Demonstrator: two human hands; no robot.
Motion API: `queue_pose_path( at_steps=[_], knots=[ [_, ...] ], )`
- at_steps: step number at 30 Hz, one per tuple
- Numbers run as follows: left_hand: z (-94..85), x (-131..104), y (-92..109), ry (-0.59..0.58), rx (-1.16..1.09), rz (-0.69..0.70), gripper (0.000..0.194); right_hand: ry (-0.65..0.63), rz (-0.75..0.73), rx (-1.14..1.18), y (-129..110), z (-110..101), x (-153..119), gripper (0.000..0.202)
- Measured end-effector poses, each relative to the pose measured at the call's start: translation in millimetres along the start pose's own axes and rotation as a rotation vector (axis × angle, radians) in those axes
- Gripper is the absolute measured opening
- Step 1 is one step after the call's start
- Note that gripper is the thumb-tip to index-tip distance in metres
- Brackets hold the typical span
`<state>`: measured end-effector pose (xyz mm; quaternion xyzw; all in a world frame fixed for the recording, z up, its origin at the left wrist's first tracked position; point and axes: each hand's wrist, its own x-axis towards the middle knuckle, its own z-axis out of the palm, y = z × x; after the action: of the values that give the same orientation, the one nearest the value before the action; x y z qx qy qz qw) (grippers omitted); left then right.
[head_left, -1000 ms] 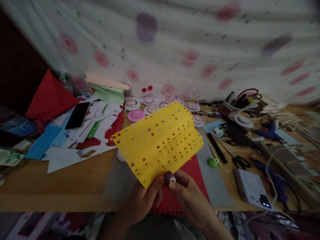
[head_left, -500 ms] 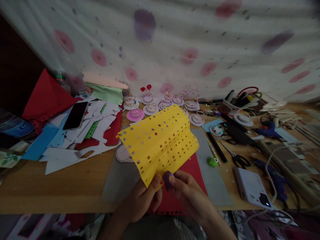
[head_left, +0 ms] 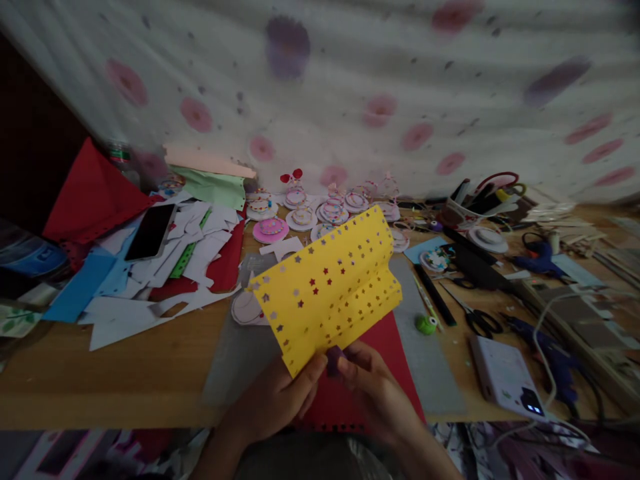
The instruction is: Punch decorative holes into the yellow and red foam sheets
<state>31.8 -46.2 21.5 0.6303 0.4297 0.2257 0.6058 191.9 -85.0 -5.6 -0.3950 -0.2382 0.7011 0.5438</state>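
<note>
A yellow sheet of paper (head_left: 335, 287), punched with many star-shaped holes, is held up tilted and slightly curled above the work mat. My left hand (head_left: 280, 397) pinches its near lower edge between thumb and fingers. In my right hand (head_left: 377, 387) is a small purple craft punch (head_left: 335, 360), set at the paper's near edge just beside my left thumb. My fingers cover much of the punch. Below lies a red sheet (head_left: 395, 360), with small notches along its near edge, on the grey cutting mat (head_left: 435, 380).
Several small decorated paper hats (head_left: 270, 230) line the back. Paper scraps (head_left: 190, 243) and a phone (head_left: 150, 230) lie left. On the right are scissors (head_left: 480, 320), a green googly-eyed piece (head_left: 426, 324), a white power bank (head_left: 505, 377), a blue glue gun (head_left: 547, 357) and cords.
The yellow sheet has turned and tipped a little to the right, with its far corner moving right. Both hands still grip the sheet and punch at the near edge.
</note>
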Motion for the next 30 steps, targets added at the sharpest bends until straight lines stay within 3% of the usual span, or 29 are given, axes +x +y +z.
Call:
queue_pose_path(
  at_steps=[2,5,13,22,30],
  knots=[
    [2.8,1,-2,0.127,-0.023,0.036,0.016,0.008,-0.014,-0.010,1,1,1,0.024],
    [14.4,1,-12,0.193,-0.097,0.022,0.039,0.010,-0.026,-0.070,2,3,2,0.026],
    [46.2,7,-38,0.377,-0.318,-0.026,0.028,0.060,-0.101,-0.171,11,4,4,0.029],
    [39.9,16,-37,0.394,-0.319,-0.026,0.037,0.075,-0.083,-0.143,18,-4,11,0.030],
    [31.7,20,-32,0.576,-0.447,-0.132,0.047,0.030,-0.027,-0.190,14,6,8,0.023]
  ],
)
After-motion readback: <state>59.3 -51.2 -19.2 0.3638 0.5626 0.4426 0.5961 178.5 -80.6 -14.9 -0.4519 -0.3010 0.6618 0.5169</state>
